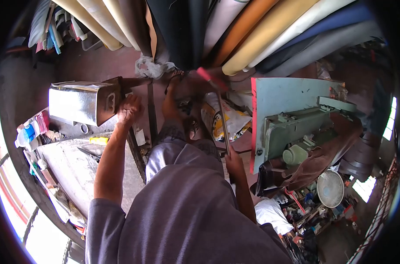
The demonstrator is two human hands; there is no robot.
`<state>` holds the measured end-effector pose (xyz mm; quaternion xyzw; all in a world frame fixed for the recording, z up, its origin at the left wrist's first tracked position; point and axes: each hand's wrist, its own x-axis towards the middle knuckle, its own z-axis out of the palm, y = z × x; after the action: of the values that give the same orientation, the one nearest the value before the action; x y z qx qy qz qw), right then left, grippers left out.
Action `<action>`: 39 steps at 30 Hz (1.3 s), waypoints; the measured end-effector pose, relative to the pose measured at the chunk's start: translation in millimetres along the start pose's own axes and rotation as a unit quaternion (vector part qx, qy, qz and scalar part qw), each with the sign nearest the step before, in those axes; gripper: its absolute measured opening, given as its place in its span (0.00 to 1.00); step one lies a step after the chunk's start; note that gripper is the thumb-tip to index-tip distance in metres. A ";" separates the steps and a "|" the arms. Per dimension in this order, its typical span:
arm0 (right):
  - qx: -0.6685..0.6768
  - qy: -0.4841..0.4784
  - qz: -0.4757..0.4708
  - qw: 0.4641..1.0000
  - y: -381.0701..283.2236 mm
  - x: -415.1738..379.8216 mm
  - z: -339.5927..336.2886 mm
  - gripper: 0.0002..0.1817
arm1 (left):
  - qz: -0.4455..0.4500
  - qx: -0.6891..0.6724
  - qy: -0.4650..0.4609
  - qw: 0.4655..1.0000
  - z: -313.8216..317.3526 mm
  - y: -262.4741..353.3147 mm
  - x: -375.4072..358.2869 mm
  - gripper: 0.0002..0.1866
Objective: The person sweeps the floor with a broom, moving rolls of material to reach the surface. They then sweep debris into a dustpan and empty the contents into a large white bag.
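Hard to make out under fisheye warp. Left hand (128, 110) pressed on metal box (83, 102) at tabletop (76, 169) edge, fingers curled against its end. Right hand (233, 165) closed round long rod (222, 115), red-tipped end pointing toward fabric rolls (270, 33).

Cluttered workshop from above
Metal box (83, 102) at left, fabric rolls (261, 33) across the top, what seems a sewing machine (303, 132) at right.
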<state>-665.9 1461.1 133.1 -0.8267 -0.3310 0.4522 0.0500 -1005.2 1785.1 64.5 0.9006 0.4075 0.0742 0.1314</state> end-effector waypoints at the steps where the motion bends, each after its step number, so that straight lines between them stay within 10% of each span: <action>1: -0.022 0.041 -0.013 0.999 8.9 27.8 20.8 0.29 | 0.002 0.003 0.000 1.000 -0.2 0.1 1.1 0.07; 3: 0.000 0.102 -0.056 0.993 39.3 95.9 71.4 0.29 | 0.002 0.007 -0.002 1.000 0.7 0.9 -0.2 0.07; 5: 0.104 -0.047 0.067 0.991 -20.7 99.3 52.5 0.30 | 0.000 0.009 0.000 1.000 0.5 2.0 1.3 0.07; 9: 0.000 -0.137 -0.020 0.990 11.1 76.5 62.1 0.29 | 0.002 -0.001 0.023 1.000 0.1 1.6 0.1 0.08; 11: -0.035 -0.019 -0.171 0.985 40.2 37.0 62.0 0.30 | -0.003 0.003 0.007 1.000 3.4 -2.6 -2.0 0.12; 13: -0.021 -0.104 0.005 0.994 -11.7 -15.4 11.7 0.31 | -0.006 0.008 -0.004 1.000 1.6 -1.8 -2.5 0.12; 22: -0.121 -0.068 0.003 0.990 0.6 74.1 89.3 0.33 | -0.002 0.004 0.018 1.000 -3.8 2.8 2.4 0.06; 39: -0.195 -0.112 -0.057 0.973 -33.7 -59.5 -0.7 0.32 | 0.009 0.015 0.032 0.999 -3.9 2.4 0.6 0.05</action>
<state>-704.4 1452.1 188.9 -0.7444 -0.4632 0.4647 -0.1237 -1004.0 1784.7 69.0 0.9034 0.4045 0.0977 0.1040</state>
